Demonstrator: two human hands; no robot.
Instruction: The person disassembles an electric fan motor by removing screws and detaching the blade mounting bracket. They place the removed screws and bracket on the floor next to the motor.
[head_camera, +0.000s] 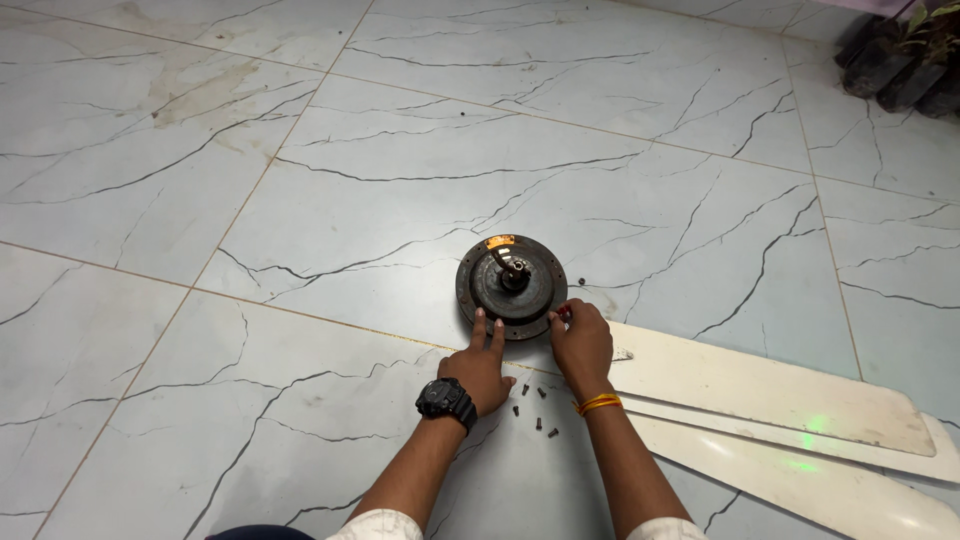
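A dark round ceiling-fan motor housing (512, 284) with a short brass shaft at its centre lies on the marble-patterned floor. My left hand (480, 362), with a black watch on the wrist, rests flat with two fingers touching the housing's near rim. My right hand (580, 342), with an orange thread on the wrist, is closed around a small red-handled tool (565, 313) at the housing's right edge. Several small dark screws (535, 408) lie on the floor between my forearms.
Three cream fan blades (770, 390) lie on the floor to the right, stretching toward the lower right corner. Dark plant pots (900, 65) stand at the top right. A small loose screw (579, 279) lies just right of the housing.
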